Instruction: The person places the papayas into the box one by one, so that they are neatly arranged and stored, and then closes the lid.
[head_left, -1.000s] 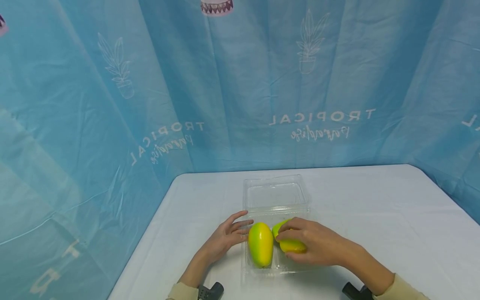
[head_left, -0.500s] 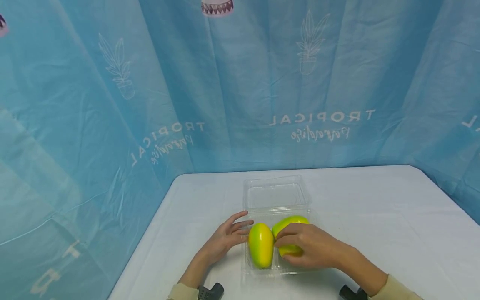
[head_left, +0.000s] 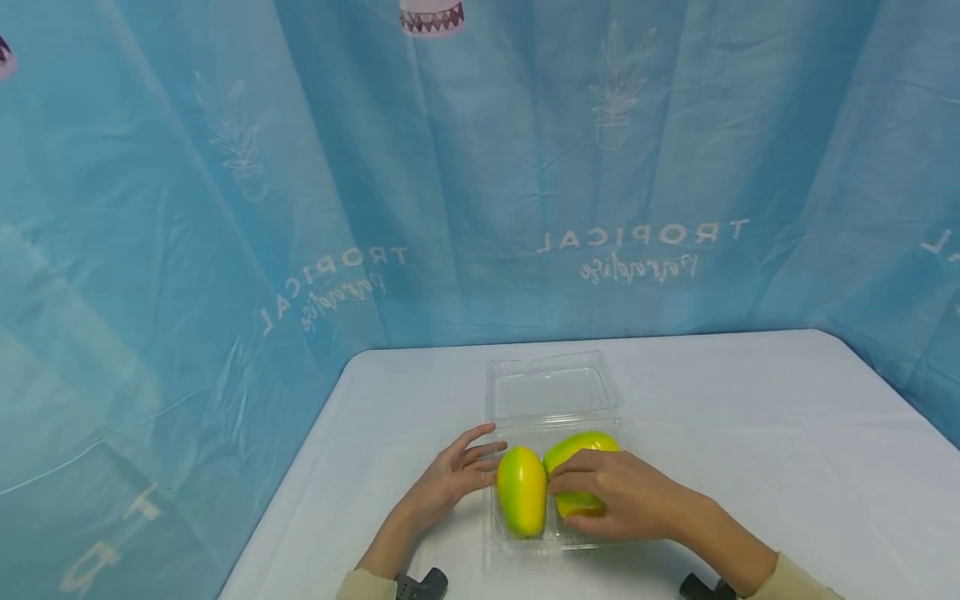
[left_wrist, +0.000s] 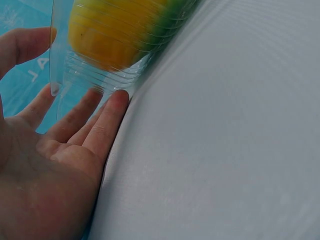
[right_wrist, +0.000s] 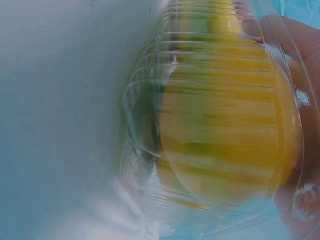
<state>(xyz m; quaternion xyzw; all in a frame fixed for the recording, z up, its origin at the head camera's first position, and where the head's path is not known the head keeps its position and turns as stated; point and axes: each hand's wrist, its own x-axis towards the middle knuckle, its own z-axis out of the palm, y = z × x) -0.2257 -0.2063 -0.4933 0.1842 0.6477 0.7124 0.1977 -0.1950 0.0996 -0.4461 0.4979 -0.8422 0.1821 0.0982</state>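
Note:
A clear plastic clamshell box [head_left: 517,542] lies with its lid folded back, holding three yellow-green mangoes. One mango [head_left: 522,492] sits upright along the left side, and a second mango [head_left: 588,443] lies slantwise at the back right. My right hand [head_left: 626,497] grips a third mango [head_left: 579,504] at the front right, partly covering it; in the right wrist view that mango [right_wrist: 225,120] shows through the ribbed wall. My left hand [head_left: 444,481] rests at the box's left side, fingers extended; the left wrist view shows its fingertips [left_wrist: 117,100] against the clear wall.
The hinged lid [head_left: 551,392] lies flat behind the box. Everything stands on a white-covered table [head_left: 735,417], with a blue printed curtain [head_left: 480,208] hanging behind and at the sides. Dark wrist cameras show at both wrists.
My right hand has shifted slightly left with its mango and settled lower, uncovering more of the back mango. Over the last half second it barely moves. The left hand stays put.

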